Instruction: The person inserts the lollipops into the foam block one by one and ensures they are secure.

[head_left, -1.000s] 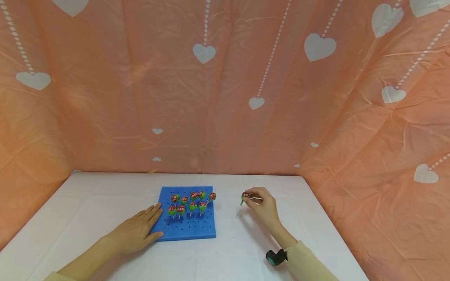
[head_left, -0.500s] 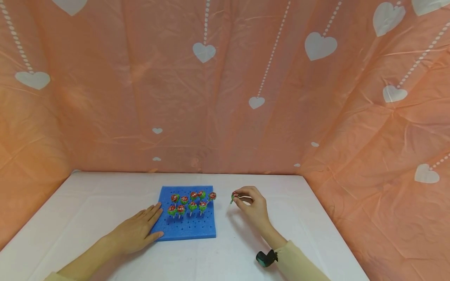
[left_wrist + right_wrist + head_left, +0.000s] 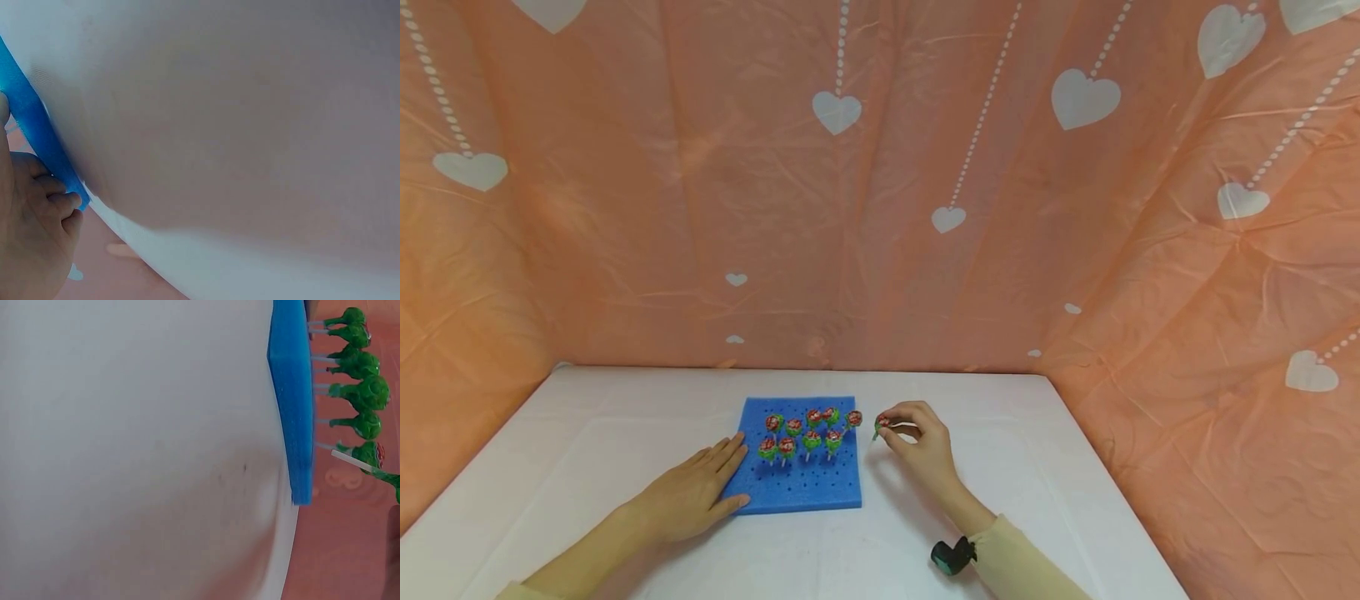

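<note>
A blue foam board dotted with small holes lies on the white table. Several lollipops in red and green wrappers, such as this lollipop, stand in it on white sticks. My left hand rests along the board's left edge, fingers extended and thumb at the near corner. Just right of the board, my right hand pinches another lollipop by its wrapped head, above the table. Its bare white stick points toward the table in the right wrist view, apart from the foam. That view mostly hides the right fingers.
White cloth covers the table. An orange curtain with white hearts encloses the back and sides. A black wrist device hangs at the right cuff. One lollipop leans over the board's right edge.
My right hand has moved left toward the foam board, carrying the pinched lollipop. The left hand and the lollipops in the board stay where they were.
</note>
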A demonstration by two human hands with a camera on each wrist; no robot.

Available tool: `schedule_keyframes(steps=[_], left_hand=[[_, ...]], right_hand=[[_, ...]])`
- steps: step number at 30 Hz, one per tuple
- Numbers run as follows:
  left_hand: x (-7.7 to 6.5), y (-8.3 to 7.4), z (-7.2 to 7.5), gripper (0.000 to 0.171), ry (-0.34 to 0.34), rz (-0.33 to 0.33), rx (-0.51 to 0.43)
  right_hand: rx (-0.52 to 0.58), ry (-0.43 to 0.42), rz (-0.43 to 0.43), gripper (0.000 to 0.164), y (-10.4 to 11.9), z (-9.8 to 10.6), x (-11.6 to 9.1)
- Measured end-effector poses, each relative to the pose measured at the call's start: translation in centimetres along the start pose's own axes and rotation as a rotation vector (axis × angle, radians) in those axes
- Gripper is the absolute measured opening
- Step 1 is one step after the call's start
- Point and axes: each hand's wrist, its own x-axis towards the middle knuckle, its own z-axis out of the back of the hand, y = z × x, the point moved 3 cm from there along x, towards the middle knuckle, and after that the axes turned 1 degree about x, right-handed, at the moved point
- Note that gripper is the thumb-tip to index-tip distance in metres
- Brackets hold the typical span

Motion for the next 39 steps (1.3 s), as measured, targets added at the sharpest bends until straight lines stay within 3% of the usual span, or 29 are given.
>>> schedule_keyframes(steps=[25,39], left_hand=[[0.1,0.2,-0.4,0.078,-0.005,0.001,0.002],[0.1,0.3,-0.4,0.078,-0.002,0.005,0.005]], right_hand=[[-0.027,0.017,-0.108,0.021,-0.3,-2.5,-0.1],[-0.020,0.026,-0.069,0.019,-0.4,-3.1,0.2]])
